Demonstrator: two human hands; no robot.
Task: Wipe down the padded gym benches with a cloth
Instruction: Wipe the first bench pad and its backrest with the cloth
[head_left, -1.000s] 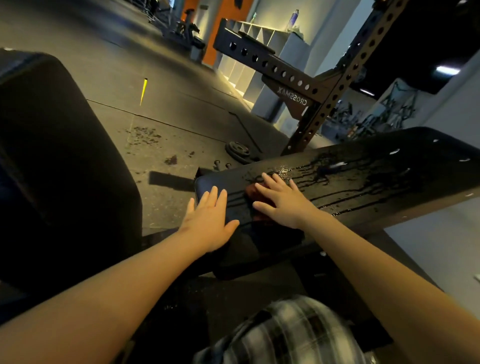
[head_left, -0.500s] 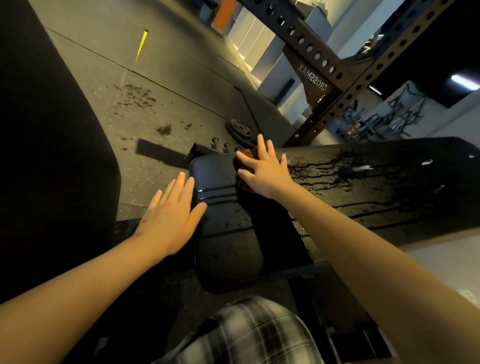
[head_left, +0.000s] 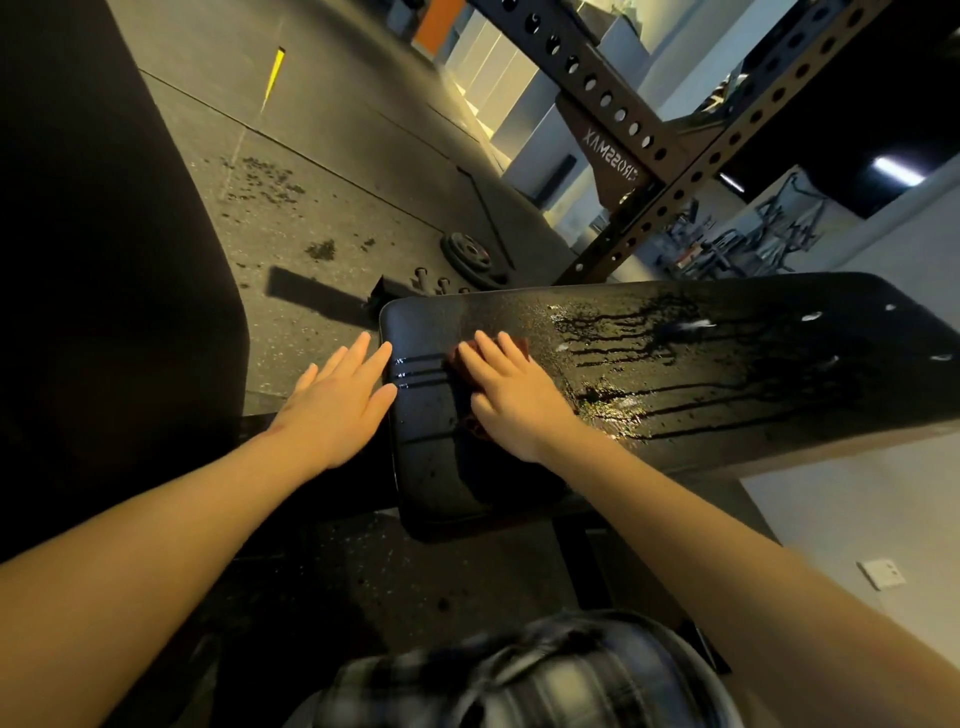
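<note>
Wet, streaked bench pad (head_left: 701, 384); right hand (head_left: 514, 400) flat, pressing reddish cloth (head_left: 460, 358) onto it; left hand (head_left: 337, 405) flat at pad's end, empty. Rack (head_left: 613, 109), weight plate (head_left: 466, 253) behind pad.

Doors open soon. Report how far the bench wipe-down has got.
Done: the bench pad looks streak-free at its near end. In hand: the right hand presses a reddish cloth flat there; the left hand lies open at the edge. Left: drip streaks and puddles beyond.

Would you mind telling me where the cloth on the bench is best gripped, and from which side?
Pinch the cloth at the edge showing beyond the fingertips of the right hand, coming from above: it lies flat on the wet bench pad, the rest under the palm.
</note>
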